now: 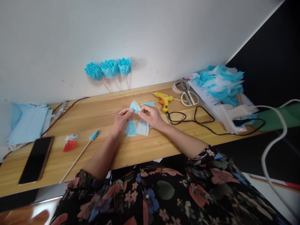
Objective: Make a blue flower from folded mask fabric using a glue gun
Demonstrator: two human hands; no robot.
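A small blue and white fabric piece point(135, 106) is pinched between both hands above the wooden table, its pointed corner upward. My left hand point(123, 118) grips its lower left side, and my right hand point(150, 115) holds its right side. Just below them lie a blue square point(131, 128) and a white square point(142, 127); another blue piece point(148, 103) shows behind my right hand. To the left, a wooden stick with a blue tip point(94, 135) rests on the table. Three blue fabric flowers point(109, 68) on sticks lean against the wall.
A yellow glue gun point(165, 100) and white-handled scissors point(189, 98) lie right of my hands, near a black cable point(199, 122). Far right are a fabric pile point(220, 81) and power strip point(228, 120). Masks point(29, 122), a phone point(37, 160) and a red item point(69, 145) lie left.
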